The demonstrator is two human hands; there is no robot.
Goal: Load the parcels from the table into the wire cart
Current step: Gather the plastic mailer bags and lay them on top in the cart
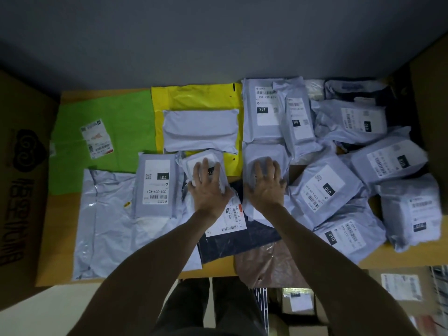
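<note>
Two bare arms reach forward side by side. The left hand (209, 190) and right hand (265, 189) lie palm down, close together, fingers spread and nearly straight.

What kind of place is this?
Likely a courier depot or parcel sorting room. A wooden table is covered with grey poly mailers carrying barcoded shipping labels, a large printed cardboard box stands at the left, and more labelled cartons sit below the table's near edge.
</note>
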